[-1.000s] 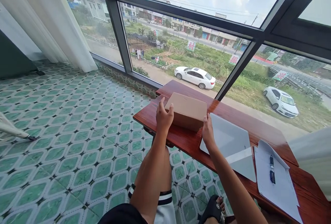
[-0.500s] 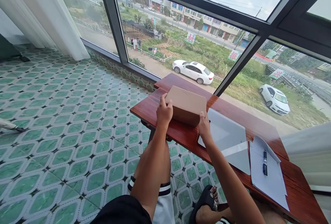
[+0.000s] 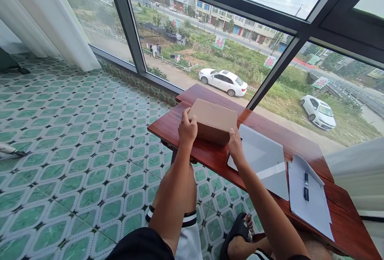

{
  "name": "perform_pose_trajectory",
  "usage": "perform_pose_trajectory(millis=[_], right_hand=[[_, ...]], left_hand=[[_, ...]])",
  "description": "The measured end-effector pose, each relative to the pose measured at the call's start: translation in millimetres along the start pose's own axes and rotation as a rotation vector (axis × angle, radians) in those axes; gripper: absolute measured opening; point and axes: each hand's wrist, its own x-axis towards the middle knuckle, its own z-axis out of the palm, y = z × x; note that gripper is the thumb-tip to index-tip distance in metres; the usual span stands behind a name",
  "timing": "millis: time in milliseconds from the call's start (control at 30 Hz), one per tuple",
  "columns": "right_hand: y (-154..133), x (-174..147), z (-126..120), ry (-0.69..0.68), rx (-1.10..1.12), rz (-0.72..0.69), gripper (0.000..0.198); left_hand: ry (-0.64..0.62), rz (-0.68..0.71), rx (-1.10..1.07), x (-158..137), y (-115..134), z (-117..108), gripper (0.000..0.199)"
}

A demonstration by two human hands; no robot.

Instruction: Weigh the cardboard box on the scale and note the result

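Note:
A closed brown cardboard box [image 3: 214, 118] is at the left part of the reddish wooden table [image 3: 168, 126]. My left hand [image 3: 188, 127] grips its left end, thumb on the near side and fingers curled round the edge. At the opposite end my right hand [image 3: 235, 142] holds the near right corner, thumb on the front face. The fingers behind the box are partly hidden. Whether the box rests on the tabletop or is lifted slightly, I cannot tell. Just right of my right hand lies a flat silver-grey laptop [image 3: 264, 156], its lid down.
White paper sheets [image 3: 312, 208] with a black pen [image 3: 306, 186] on top lie at the table's right side. Large windows [image 3: 210, 52] stand behind the table. Green tiled floor [image 3: 75, 152] spreads to the left, with a white curtain [image 3: 60, 20] beyond. My knees are under the table's front edge.
The whole view has shifted slightly. Both hands keep the same hold on the box, and nothing else has visibly changed.

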Motion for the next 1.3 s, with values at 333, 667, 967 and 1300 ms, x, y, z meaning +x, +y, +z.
perform_pose_trajectory(millis=[333,667,967,1300], right_hand=[[-4,-1,-14,0.024,0.060,-0.025,0.062],[-15,-14,-53,0.088,0.047,-0.038,0.060],[-5,-29,-99,0.171,0.019,-0.035,0.060],[16,-49,-158,0.294,-0.051,-0.011,0.059]], left_hand=[[0.060,0.147,0.059,-12,14,0,0.049],[0.019,0.304,0.055,-32,28,13,0.050],[-0.119,0.421,0.027,-50,34,35,0.050],[-0.272,0.514,0.055,-82,50,69,0.052]])
